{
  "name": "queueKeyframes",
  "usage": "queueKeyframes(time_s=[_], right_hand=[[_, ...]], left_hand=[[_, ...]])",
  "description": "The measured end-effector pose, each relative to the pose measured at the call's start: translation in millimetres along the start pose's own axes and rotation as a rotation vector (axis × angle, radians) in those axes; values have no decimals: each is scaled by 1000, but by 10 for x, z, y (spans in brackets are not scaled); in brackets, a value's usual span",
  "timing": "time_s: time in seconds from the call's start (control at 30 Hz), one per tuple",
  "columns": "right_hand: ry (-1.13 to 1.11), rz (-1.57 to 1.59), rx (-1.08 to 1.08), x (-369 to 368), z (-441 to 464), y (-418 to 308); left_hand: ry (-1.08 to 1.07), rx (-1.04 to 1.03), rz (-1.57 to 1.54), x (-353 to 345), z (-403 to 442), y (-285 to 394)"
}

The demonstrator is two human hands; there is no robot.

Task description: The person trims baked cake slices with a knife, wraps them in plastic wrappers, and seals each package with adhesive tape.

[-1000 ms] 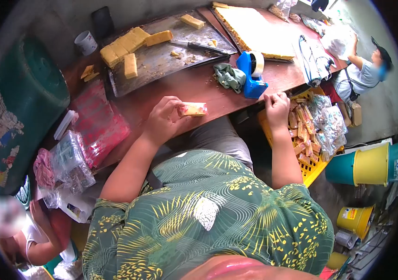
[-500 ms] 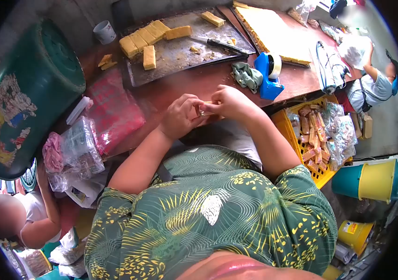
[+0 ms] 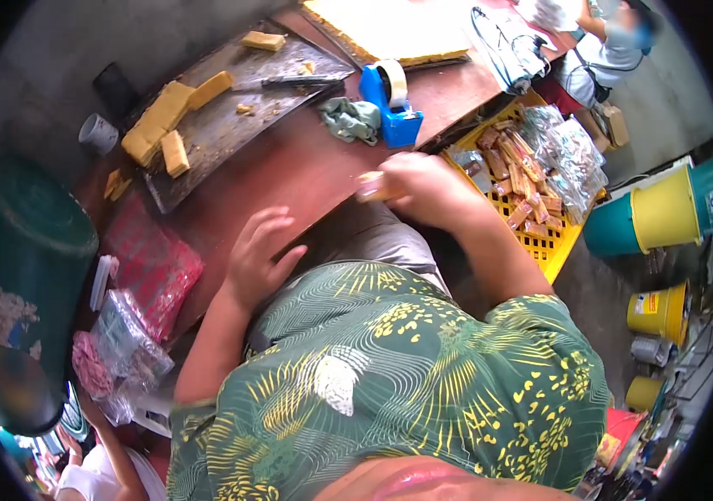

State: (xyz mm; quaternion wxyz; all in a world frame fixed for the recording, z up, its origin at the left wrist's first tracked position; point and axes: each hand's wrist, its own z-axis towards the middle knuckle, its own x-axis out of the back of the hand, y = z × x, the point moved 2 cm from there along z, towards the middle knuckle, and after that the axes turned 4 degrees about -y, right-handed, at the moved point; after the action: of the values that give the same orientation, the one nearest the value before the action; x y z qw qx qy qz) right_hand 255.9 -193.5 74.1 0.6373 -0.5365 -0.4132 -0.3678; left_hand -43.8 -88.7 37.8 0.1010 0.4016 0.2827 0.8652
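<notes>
My right hand (image 3: 415, 185) grips a wrapped cake bar (image 3: 370, 186) near the table's front edge; motion blurs its outline a little. With fingers apart and nothing in it, my left hand (image 3: 258, 255) hovers over the front edge to the left. A blue tape dispenser (image 3: 400, 125) with a roll of clear tape stands just beyond my right hand, beside a crumpled grey-green cloth (image 3: 350, 119). Farther back, unwrapped cake bars (image 3: 156, 121) and a knife (image 3: 298, 81) lie on a dark baking tray (image 3: 206, 159).
A yellow crate (image 3: 553, 263) at right holds many wrapped bars (image 3: 523, 171) and clear plastic bags. Plastic packets (image 3: 126, 334) lie at left near a large green bin (image 3: 39, 217). A large cake slab (image 3: 390, 29) is at the back. Other people are at far right and lower left.
My hands have come apart. The right keeps the wrapped bar, while the left has moved left and opened. My view has turned toward the right, bringing more of the crate into sight.
</notes>
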Motion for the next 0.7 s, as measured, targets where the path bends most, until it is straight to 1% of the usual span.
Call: queueKeyframes(time_s=[0.07, 0.13, 0.2, 0.23, 0.27, 0.3, 0.33, 0.4, 0.47, 0.53, 0.63, 0.67, 0.7], right_hand=[[202, -440, -278, 393, -411, 457], [363, -483, -391, 872, -809, 492], [178, -284, -375, 970, -1039, 341], [-102, -62, -332, 936, -1038, 133], [-383, 156, -278, 842, -1016, -112], [-568, 321, -243, 691, -1014, -304], [-758, 479, -201, 530, -1003, -466], [-673, 674, -30, 291, -878, -602], [-677, 587, 46, 222, -761, -530], [-640, 486, 93, 202, -660, -515], [-529, 291, 113, 78, -576, -467], [-438, 197, 123, -5, -558, -444], [-378, 224, 117, -45, -530, -447]], left_hand=[[-92, 196, -185, 256, -377, 115], [-138, 285, -164, 607, -698, 373], [-200, 528, -252, 820, -1366, 462], [-205, 818, -446, 871, -1596, 642], [-152, 1119, -618, 926, -1838, 834], [-141, 1237, -634, 942, -1946, 978], [-199, 1225, -538, 940, -2075, 1048], [-278, 1105, -312, 944, -2191, 1154], [-287, 1004, -131, 939, -2275, 1199], [-273, 950, 15, 937, -2335, 1222], [-274, 897, 249, 902, -2414, 1185], [-300, 886, 361, 875, -2440, 1154], [-233, 808, 421, 809, -2463, 1083]])
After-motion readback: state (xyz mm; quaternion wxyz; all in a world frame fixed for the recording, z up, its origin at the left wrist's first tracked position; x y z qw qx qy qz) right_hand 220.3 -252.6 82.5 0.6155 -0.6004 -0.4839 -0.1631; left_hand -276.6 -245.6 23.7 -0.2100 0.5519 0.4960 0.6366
